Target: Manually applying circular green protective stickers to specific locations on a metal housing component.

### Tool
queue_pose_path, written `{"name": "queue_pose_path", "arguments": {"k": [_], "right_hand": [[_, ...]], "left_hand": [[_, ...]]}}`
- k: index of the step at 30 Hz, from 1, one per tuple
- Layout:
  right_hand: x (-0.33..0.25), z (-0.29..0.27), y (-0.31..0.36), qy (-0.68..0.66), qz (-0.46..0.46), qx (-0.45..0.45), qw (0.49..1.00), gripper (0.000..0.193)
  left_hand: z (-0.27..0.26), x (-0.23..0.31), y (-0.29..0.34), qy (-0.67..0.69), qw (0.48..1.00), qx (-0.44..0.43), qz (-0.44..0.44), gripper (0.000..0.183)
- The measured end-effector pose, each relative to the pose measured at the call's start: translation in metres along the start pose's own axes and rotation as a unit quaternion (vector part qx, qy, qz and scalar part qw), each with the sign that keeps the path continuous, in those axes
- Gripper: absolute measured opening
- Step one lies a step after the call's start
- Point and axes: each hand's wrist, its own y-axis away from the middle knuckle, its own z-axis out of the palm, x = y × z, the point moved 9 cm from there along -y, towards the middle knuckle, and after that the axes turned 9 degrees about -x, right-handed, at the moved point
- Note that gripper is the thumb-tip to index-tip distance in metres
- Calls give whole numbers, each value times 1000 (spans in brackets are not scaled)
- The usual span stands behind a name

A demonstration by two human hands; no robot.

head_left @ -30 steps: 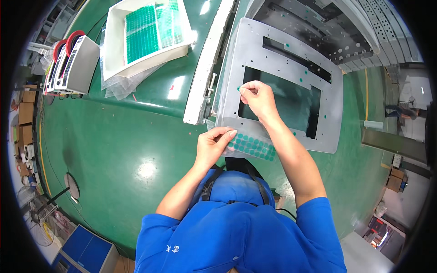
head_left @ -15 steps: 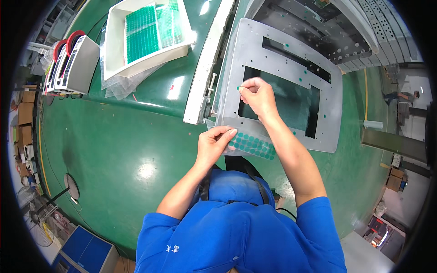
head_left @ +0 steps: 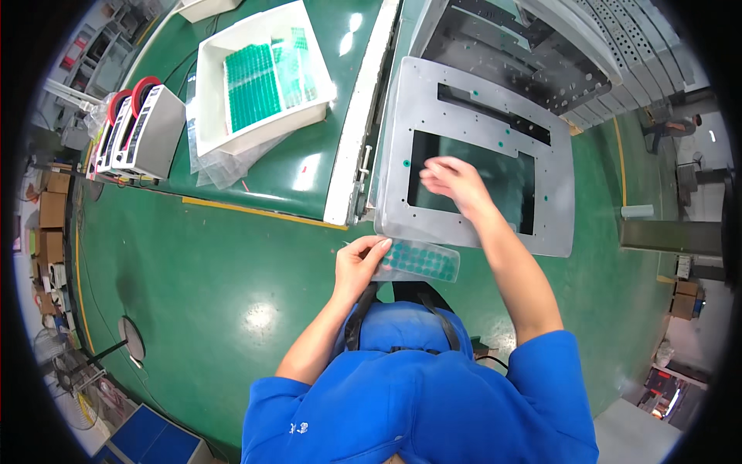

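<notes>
My left hand (head_left: 360,262) pinches the left end of a clear sheet of round green stickers (head_left: 421,260), in front of the panel's near edge. A grey metal panel (head_left: 397,139) with rectangular cutouts and small holes lies before me. Above its large cutout is my right hand (head_left: 457,184), slightly blurred, its fingers stretched out to the left with nothing visible in them. A green dot sticker (head_left: 406,163) sits on the panel's left border, just left of those fingertips. Several more green dots are scattered over the panel, among them one on the right border (head_left: 546,198).
On the green-topped bench at left stands a white bin (head_left: 313,116) with green sticker sheets (head_left: 252,87). Boxy white devices with red rings (head_left: 151,131) stand beside it. Perforated metal housings (head_left: 618,46) rise behind the panel. Another person (head_left: 674,131) is at far right.
My right hand has moved right, away from the panel's left border, and its pinch has opened. The green dot formerly at its fingertips is on that border. My left hand still holds the sheet.
</notes>
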Motion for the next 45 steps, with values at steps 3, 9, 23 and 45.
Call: {"name": "queue_pose_path", "arguments": {"k": [3, 9, 23, 45], "right_hand": [[-7, -45, 50, 457, 26, 58, 887, 43], [-3, -62, 87, 543, 188, -14, 818, 60], [-258, -368, 168, 168, -368, 359, 841, 46], [-58, -443, -52, -397, -343, 276, 805, 52]], "left_hand": [[-18, -5, 5, -55, 997, 20, 44, 15], [11, 11, 1, -259, 924, -59, 274, 11], [69, 281, -183, -129, 932, 47, 335, 17], [31, 341, -402, -184, 917, -29, 354, 31]]}}
